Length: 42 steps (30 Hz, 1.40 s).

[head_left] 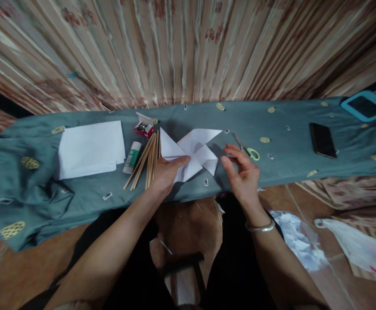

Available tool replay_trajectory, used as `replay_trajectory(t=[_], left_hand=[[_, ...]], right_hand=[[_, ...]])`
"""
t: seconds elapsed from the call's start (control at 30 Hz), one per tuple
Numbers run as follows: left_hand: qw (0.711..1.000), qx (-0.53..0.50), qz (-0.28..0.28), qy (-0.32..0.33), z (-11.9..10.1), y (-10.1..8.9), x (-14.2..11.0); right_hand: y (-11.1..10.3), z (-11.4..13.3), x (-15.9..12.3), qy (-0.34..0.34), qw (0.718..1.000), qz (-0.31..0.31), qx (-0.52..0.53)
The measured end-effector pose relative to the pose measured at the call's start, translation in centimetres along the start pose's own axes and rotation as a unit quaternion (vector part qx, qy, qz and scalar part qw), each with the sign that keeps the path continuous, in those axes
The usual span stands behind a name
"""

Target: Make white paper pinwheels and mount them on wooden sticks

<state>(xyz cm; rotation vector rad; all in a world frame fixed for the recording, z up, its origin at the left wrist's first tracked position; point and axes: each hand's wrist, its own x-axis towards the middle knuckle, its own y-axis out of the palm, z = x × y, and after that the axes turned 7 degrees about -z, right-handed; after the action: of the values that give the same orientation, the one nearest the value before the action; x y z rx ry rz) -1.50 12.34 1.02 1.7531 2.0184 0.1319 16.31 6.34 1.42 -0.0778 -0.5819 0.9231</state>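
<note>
A white folded paper pinwheel [192, 148] lies on the teal cloth [78, 193] over a low table. My left hand [168, 172] rests on the pinwheel's lower left part, fingers pressing the paper down. My right hand [241, 170] hovers just right of the pinwheel with its fingers curled loosely apart and nothing in them. A bundle of wooden sticks [146, 161] lies just left of my left hand. Scissors with yellow-green handles [247, 149] lie just beyond my right hand.
A stack of white paper [91, 148] lies at the left, a glue stick [132, 157] and a small red box [144, 128] beside the sticks. A black phone [322, 140] and a blue-framed tablet [367, 105] sit at the right. Crumpled paper [296, 241] lies on the floor.
</note>
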Motion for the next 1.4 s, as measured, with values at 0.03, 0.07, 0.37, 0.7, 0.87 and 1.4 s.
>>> replay_trajectory(t=[0.03,0.07,0.37,0.7,0.87,1.4], left_hand=[[1.0,0.003,-0.002,0.0,-0.1,-0.2,0.0],[1.0,0.007,-0.004,-0.001,-0.2,-0.3,0.0],[0.999,0.038,-0.02,0.001,-0.4,-1.2,-0.7],[0.992,-0.07,-0.076,0.065,-5.7,-4.2,2.6],[0.962,-0.125,-0.171,0.175,-9.6,-7.5,4.3],[0.934,-0.151,-0.225,0.231,-11.9,-11.1,4.5]], right_hand=[[0.1,-0.5,0.2,0.025,1.0,-0.003,0.017],[0.2,-1.0,0.4,0.05,0.998,-0.009,0.03],[2.3,-2.1,0.9,0.171,0.977,-0.019,0.123],[6.7,-2.5,-0.1,0.177,0.975,0.061,0.117],[10.2,-0.1,0.3,0.041,0.987,0.141,0.057],[23.3,5.5,8.3,-0.264,0.861,0.341,-0.271]])
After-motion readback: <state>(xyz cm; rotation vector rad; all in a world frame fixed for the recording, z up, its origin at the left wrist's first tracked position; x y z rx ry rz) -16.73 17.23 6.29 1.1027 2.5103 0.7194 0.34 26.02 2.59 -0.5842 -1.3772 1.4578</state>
